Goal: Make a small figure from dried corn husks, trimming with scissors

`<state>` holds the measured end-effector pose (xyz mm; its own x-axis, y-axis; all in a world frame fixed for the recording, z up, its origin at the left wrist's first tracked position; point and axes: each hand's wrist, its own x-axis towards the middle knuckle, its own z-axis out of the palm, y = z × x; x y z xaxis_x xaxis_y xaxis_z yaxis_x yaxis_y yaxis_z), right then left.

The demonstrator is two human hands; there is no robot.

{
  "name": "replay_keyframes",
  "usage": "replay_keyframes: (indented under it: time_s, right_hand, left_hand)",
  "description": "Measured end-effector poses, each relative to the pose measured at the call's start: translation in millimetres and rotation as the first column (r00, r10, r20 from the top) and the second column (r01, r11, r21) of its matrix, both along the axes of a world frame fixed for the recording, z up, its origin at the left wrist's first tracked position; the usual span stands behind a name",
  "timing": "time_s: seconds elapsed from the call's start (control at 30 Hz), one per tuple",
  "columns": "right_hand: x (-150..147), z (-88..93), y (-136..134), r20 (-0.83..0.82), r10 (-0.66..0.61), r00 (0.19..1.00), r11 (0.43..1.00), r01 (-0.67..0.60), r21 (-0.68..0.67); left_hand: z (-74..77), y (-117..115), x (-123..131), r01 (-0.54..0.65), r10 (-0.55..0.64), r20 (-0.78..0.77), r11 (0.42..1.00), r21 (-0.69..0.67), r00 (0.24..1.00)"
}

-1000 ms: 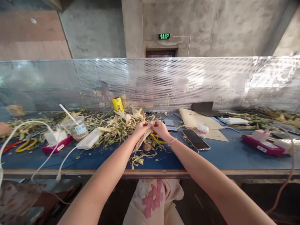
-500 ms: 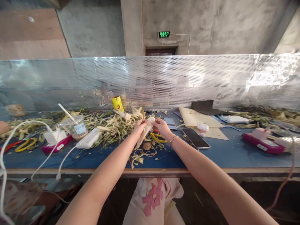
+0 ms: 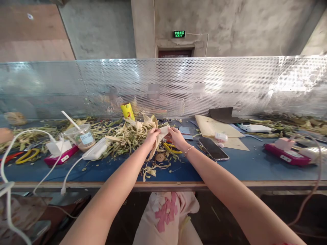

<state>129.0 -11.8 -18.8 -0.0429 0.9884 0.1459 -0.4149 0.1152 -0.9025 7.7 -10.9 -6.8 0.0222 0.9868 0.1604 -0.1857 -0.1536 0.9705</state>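
Between my two hands a pale, dry corn husk (image 3: 162, 132) is stretched just above the bench. My left hand (image 3: 152, 136) pinches its left side, and a strip of it hangs down below those fingers. My right hand (image 3: 176, 136) grips the other end between closed fingertips. Under the husk lies a coiled husk disc (image 3: 160, 157) with loose curled strips (image 3: 149, 172) around it. Yellow-handled scissors (image 3: 171, 148) rest beside my right hand, partly hidden by it. A heap of dry husks and stalks (image 3: 127, 136) spreads to the left of my hands.
A phone (image 3: 213, 149) and an earbud case (image 3: 221, 137) lie to the right, by beige sheets (image 3: 212, 127). Leftward stand a plastic cup (image 3: 86, 137), a white power bank (image 3: 95, 149) and a power strip (image 3: 61, 156) with cables. Behind rises a perforated metal screen (image 3: 230, 88).
The husk between my hands now lies more level and stretched sideways, where before its tip stood up. Both hands stay in nearly the same place; the view has tilted slightly.
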Motion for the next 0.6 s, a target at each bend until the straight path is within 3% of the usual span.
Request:
replay_keyframes:
  time_s: [0.23,0.43,0.6]
  right_hand:
    - [2.8,4.2,-8.4,-0.013,0.113,0.993,0.994,-0.113,-0.006]
    - [1.3,2.3,-6.6,0.056,0.052,0.997,0.999,-0.052,0.004]
    - [0.0,3.1,-6.8,0.123,0.02,0.992,1.0,-0.021,0.006]
  left_hand:
    - [1.5,4.0,-2.7,-0.145,0.162,-0.216,0.985,0.092,0.963]
    - [-2.0,5.6,-3.7,-0.231,0.327,-0.384,0.933,0.276,0.863]
    - [-1.0,6.0,-6.5,-0.224,0.362,-0.484,0.92,0.32,0.796]
